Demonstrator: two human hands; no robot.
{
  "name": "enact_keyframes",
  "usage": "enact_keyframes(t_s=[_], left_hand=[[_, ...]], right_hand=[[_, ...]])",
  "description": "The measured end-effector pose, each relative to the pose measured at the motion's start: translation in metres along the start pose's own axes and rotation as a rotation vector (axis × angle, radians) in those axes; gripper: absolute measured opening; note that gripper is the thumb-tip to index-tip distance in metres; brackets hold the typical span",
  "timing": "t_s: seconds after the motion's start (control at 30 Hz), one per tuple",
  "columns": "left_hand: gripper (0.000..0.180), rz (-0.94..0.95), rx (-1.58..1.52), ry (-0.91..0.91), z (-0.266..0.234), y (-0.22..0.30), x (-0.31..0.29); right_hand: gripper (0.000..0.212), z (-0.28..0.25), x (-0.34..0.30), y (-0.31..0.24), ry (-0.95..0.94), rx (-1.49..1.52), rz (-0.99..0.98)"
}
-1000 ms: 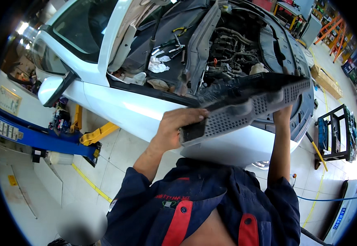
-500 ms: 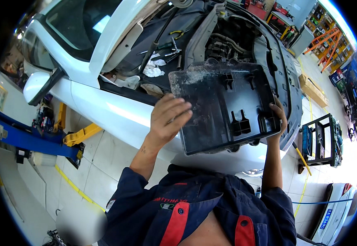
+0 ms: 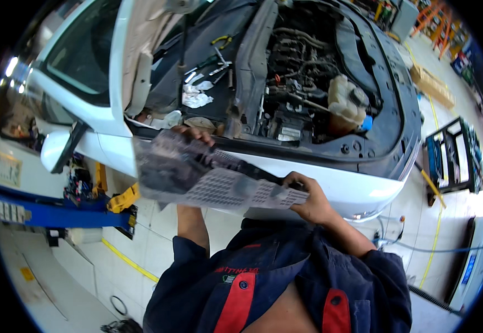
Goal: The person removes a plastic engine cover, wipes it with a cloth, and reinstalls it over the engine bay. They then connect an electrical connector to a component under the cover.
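Observation:
A broad, dusty black plastic cover (image 3: 225,186) is held tilted in front of me, beside the white car's fender. Its outer face has raised grid patterns and is a little smeared by motion. The fingers of my left hand (image 3: 197,135) curl over its far left edge, and the rest of that hand is hidden behind it. My right hand (image 3: 308,200) grips its right end, thumb on top. Beyond the cover lies the open engine bay (image 3: 302,61), with a yellowed plastic reservoir (image 3: 347,100) with a blue cap and a dark battery (image 3: 290,126).
Yellow-handled pliers (image 3: 221,41), several metal tools and crumpled white tissue (image 3: 197,94) rest below the windshield. A prop rod (image 3: 182,55) stands there. A blue lift arm (image 3: 42,205) is at left, a black tool cart (image 3: 455,158) at right.
The cover has turned from its hollow inner side to its dusty outer side and moved left and lower. My left hand has closed on its far edge. More of the engine bay shows.

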State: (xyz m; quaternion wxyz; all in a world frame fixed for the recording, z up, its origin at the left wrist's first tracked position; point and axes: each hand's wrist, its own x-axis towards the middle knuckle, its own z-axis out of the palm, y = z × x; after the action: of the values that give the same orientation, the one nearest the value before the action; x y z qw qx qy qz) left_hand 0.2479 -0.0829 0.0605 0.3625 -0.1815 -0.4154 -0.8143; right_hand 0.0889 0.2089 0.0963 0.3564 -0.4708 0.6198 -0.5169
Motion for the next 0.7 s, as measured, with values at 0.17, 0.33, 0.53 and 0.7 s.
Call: enact_keyframes(t_s=[0.17,0.33,0.53,0.7], left_hand=[[0.072,-0.697,-0.065,-0.118,0.009,0.071,0.003],[0.082,-0.706,-0.103,0.165,0.044,0.067,-0.006],[0.088,-0.03,0.593,0.74,0.056,0.025,-0.072],[0.093,-0.149,0.584,0.853,0.075,0.011,-0.054]], right_hand=[[0.051,0.005,-0.016,0.001,-0.262,0.08,0.002],[0.065,0.002,-0.028,0.003,-0.379,0.155,0.025],[0.075,-0.008,-0.033,0.017,-0.202,0.183,-0.028],[0.067,-0.011,-0.035,0.029,-0.134,0.272,0.142]])
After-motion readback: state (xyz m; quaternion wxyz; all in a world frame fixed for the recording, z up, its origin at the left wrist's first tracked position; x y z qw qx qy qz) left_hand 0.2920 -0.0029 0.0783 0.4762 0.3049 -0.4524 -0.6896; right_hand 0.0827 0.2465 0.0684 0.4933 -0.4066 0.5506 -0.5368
